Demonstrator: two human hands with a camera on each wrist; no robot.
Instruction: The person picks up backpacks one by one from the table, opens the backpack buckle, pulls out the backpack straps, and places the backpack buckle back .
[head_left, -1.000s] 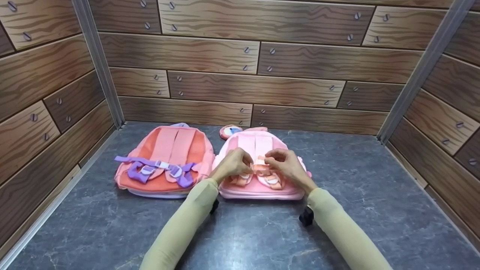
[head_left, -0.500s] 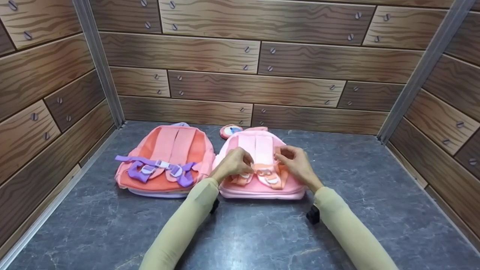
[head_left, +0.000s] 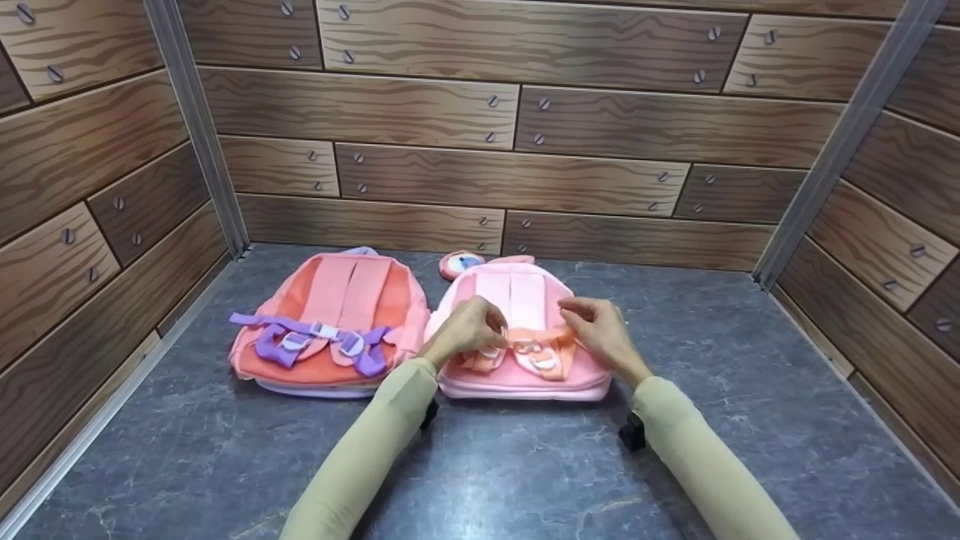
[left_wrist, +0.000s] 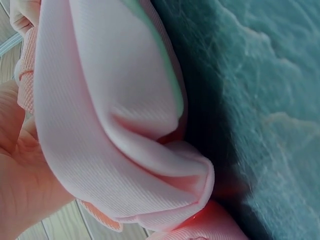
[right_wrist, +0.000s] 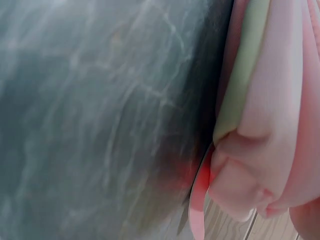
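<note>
A pink child's backpack (head_left: pixel 525 386) lies with its strap side up on the grey tabletop. An orange webbing strap (head_left: pixel 540 334) with a pale buckle (head_left: pixel 529 346) crosses its shoulder straps. My left hand (head_left: pixel 471 325) pinches this strap just left of the buckle; its fingertips are partly hidden behind the knuckles. At the right side of the bag, my right hand (head_left: pixel 598 328) holds the strap's loose end between thumb and curled fingers, drawn out from the buckle. The left wrist view shows the palm (left_wrist: pixel 25 185) close beside the bag's pale pink side (left_wrist: pixel 125 100).
Left of it, touching, lies a coral backpack (head_left: pixel 307 375) with purple straps (head_left: pixel 277 345) fastened across it. A round plush piece with an eye (head_left: pixel 461 262) sticks out behind the pink bag. Wood-patterned walls (head_left: pixel 480 172) enclose the table (head_left: pixel 480 465) at back and sides.
My right hand has moved right from the buckle, and the orange strap now stretches out towards it, lower than half a second ago. My left hand has stayed in place.
</note>
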